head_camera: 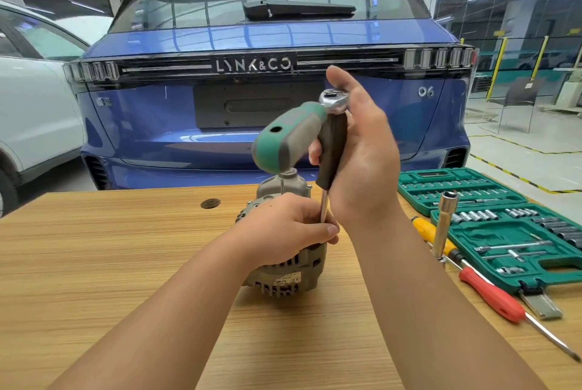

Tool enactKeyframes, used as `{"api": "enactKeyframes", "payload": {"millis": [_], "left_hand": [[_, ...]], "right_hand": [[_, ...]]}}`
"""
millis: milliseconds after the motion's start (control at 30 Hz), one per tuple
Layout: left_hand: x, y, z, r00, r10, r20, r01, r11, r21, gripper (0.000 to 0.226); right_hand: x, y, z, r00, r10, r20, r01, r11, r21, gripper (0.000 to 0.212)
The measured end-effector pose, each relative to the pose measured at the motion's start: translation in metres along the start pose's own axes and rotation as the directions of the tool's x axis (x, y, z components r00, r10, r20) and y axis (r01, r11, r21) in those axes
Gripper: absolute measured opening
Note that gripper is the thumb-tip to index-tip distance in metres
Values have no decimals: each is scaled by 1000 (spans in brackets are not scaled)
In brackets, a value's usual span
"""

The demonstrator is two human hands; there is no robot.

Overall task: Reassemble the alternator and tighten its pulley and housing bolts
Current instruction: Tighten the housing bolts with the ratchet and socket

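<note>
Alternator [283, 266] stands under left hand [283, 235], fingers [327, 229] pinching shaft [323, 210].

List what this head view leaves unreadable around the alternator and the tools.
- Bolt under the driver shaft: hidden by the left hand.
- Ratchet head's coupling to the driver's black handle: covered by the right hand.
- Alternator label print: too small.
- Socket set: cut by the right edge.

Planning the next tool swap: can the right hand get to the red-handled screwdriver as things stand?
Probably not yet. The red-handled screwdriver lies uncovered on the table to the right, but the right hand grips the ratchet atop a black-handled driver.
</note>
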State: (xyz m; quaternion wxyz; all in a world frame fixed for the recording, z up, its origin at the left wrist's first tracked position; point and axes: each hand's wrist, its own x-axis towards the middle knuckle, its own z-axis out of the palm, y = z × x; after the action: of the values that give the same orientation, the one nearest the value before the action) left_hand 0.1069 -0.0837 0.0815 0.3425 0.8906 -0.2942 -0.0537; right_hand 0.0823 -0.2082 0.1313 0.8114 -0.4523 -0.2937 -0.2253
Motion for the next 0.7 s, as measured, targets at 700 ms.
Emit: {"api": "enactKeyframes", "payload": {"millis": [700], "left_hand": [[-1,1,-1,1000,-20,5,20,1000,2,13]], "right_hand": [[1,2,-1,995,-98,23,101,985,-142,38]]}}
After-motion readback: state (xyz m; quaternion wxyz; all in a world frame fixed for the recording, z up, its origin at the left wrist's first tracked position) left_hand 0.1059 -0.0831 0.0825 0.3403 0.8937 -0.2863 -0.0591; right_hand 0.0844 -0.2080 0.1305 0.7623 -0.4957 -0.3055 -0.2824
